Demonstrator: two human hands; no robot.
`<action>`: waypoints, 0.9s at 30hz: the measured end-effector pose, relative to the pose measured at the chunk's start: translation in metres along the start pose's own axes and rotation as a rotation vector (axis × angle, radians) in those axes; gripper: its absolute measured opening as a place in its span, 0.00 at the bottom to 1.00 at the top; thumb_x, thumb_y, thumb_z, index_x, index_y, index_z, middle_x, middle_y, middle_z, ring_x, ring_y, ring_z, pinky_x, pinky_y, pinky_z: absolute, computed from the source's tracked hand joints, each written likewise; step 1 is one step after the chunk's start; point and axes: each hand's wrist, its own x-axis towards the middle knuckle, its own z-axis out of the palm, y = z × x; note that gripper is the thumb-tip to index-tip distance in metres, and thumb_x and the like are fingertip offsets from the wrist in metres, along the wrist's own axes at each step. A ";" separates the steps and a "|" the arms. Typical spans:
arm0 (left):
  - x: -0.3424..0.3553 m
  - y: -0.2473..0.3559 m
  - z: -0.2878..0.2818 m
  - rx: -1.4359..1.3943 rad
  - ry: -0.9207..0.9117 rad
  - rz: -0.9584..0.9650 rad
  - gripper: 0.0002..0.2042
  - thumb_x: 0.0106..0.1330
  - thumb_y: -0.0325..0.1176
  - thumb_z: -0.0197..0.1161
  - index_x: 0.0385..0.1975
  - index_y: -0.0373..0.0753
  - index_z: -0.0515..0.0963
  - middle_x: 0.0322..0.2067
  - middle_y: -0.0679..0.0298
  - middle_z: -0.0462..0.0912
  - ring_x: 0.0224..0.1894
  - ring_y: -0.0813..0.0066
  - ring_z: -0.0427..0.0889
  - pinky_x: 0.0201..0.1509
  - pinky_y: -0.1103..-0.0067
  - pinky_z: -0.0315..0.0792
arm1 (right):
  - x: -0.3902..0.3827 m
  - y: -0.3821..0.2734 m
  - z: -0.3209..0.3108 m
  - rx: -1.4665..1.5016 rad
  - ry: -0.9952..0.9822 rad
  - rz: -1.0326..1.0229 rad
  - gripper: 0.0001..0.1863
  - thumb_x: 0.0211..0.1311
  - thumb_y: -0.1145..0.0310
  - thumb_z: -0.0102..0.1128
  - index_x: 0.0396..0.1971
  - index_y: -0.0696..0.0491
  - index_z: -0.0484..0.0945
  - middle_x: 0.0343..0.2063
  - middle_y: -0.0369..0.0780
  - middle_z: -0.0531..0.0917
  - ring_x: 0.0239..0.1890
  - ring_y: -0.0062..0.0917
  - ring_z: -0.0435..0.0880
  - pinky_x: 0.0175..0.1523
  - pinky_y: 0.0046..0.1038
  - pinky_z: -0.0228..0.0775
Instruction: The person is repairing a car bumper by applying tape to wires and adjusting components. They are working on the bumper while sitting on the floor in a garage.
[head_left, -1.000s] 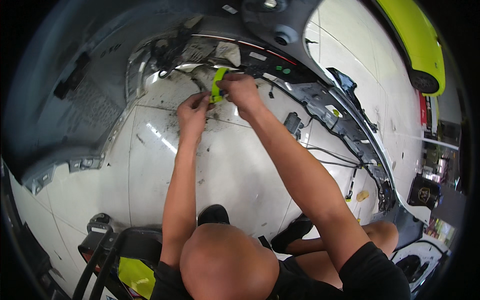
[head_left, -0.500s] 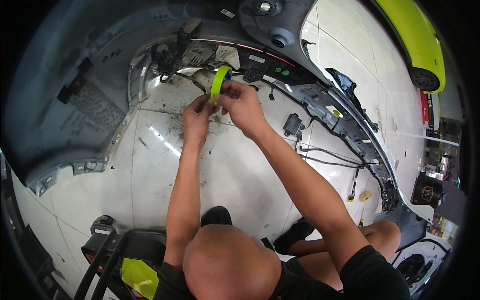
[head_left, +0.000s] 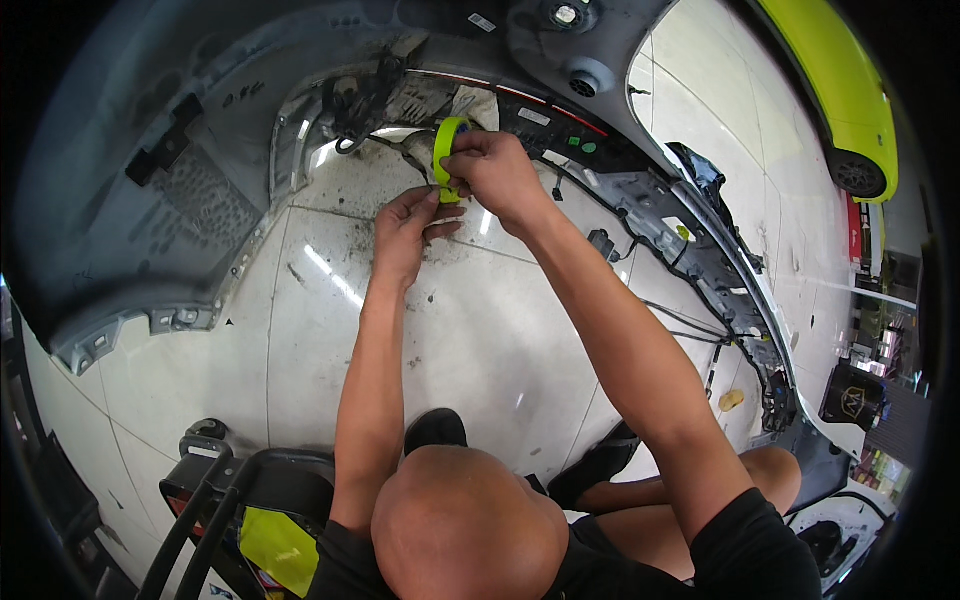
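A roll of bright yellow-green tape (head_left: 444,142) stands on edge in my right hand (head_left: 500,180), its fingers and thumb closed on the roll's side. My left hand (head_left: 404,238) pinches the short free end of the tape just below the roll, thumb against fingers. Both hands are held above the pale tiled floor, close to the inner side of a large grey car bumper (head_left: 90,230). A black wire harness runs along the bumper behind the roll; part of it is hidden by my right hand.
The bumper curves round the far side and down the right. Cables (head_left: 685,325) and a yellow sponge-like piece (head_left: 731,400) lie at the right. A black wheeled seat or cart (head_left: 250,490) stands at lower left. A yellow-green car (head_left: 850,100) is parked at the far right.
My right hand has lifted the roll slightly up and right. A short strip of tape now shows between the roll and my left hand, whose fingers have spread a little.
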 end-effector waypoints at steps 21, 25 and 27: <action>0.011 -0.013 -0.002 -0.062 -0.049 0.005 0.14 0.78 0.32 0.57 0.56 0.32 0.79 0.47 0.58 0.87 0.45 0.76 0.86 0.49 0.80 0.80 | -0.086 0.080 -0.018 -0.440 -0.188 -0.189 0.20 0.64 0.65 0.52 0.51 0.57 0.83 0.51 0.53 0.84 0.49 0.49 0.84 0.53 0.40 0.75; 0.000 -0.011 -0.004 -0.183 -0.100 0.010 0.13 0.79 0.33 0.56 0.55 0.32 0.80 0.48 0.60 0.86 0.44 0.77 0.85 0.47 0.80 0.79 | -0.054 0.078 -0.003 -0.137 -0.084 0.046 0.25 0.76 0.54 0.48 0.49 0.61 0.83 0.40 0.46 0.87 0.36 0.31 0.83 0.44 0.28 0.73; -0.002 -0.005 -0.005 -0.154 -0.106 0.075 0.13 0.77 0.33 0.60 0.54 0.32 0.81 0.47 0.60 0.86 0.43 0.78 0.84 0.46 0.81 0.78 | -0.050 0.079 0.014 0.111 -0.008 0.079 0.21 0.77 0.55 0.50 0.47 0.59 0.82 0.29 0.38 0.84 0.25 0.17 0.76 0.33 0.20 0.66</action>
